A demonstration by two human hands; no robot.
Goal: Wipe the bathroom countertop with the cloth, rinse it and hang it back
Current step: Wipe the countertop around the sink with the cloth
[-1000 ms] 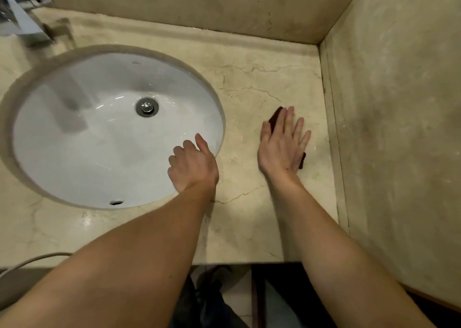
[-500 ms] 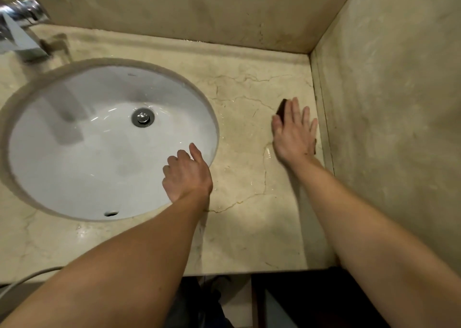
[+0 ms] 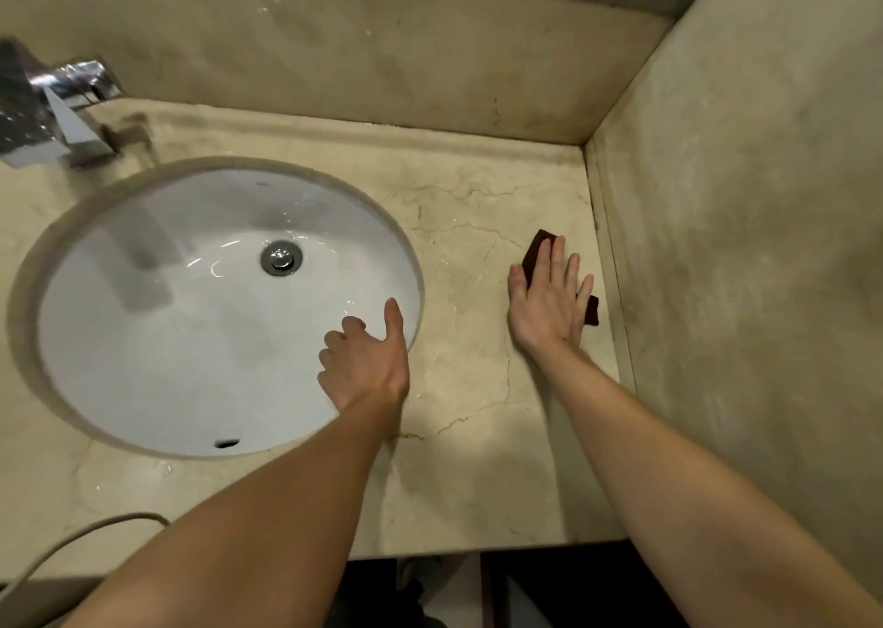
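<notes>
The beige marble countertop (image 3: 468, 484) holds a round white sink (image 3: 143, 341) toward its left side. The left hand (image 3: 365, 364) rests on the sink's right rim, fingers loosely curled and holding nothing. Near the countertop's right edge, the right hand (image 3: 549, 302) presses flat, fingers spread, on the dark cloth (image 3: 536, 251).

The cloth (image 3: 539, 251) was dark maroon, lying flat on the beige marble countertop (image 3: 473, 460) near its right edge, close to the side wall. Only two corners showed, one far and one near-right; the rest was covered. The countertop was veined, cracked and glistened wet beside the basin.
</notes>
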